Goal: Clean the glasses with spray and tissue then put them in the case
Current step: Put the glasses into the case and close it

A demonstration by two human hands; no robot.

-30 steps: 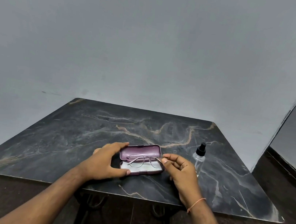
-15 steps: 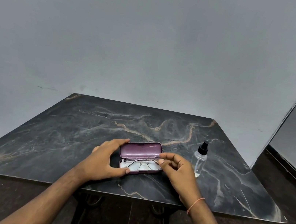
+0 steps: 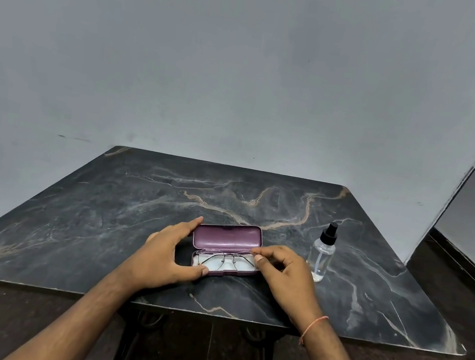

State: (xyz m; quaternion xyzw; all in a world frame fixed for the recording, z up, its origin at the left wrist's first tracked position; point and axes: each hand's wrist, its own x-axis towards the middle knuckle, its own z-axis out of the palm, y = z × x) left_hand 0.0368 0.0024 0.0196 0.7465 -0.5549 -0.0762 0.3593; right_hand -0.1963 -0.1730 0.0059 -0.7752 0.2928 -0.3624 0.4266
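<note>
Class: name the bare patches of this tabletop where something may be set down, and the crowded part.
Bare: the dark marble table left of the left hand, and the far strip behind the open purple glasses case. Crowded: the right hand and clear spray bottle beside the case.

Glasses [image 3: 222, 259] in open case [image 3: 227, 238]; left hand [image 3: 165, 253] on case; right hand [image 3: 285, 272] pinching frame

Your left hand [image 3: 164, 257]: fingers spread, thumb and forefinger bracketing the left end of the case [image 3: 227, 237]. Your right hand [image 3: 285, 272]: fingers curled, pinching the right end of the glasses [image 3: 222, 259]. Both forearms reach in from the near edge.
</note>
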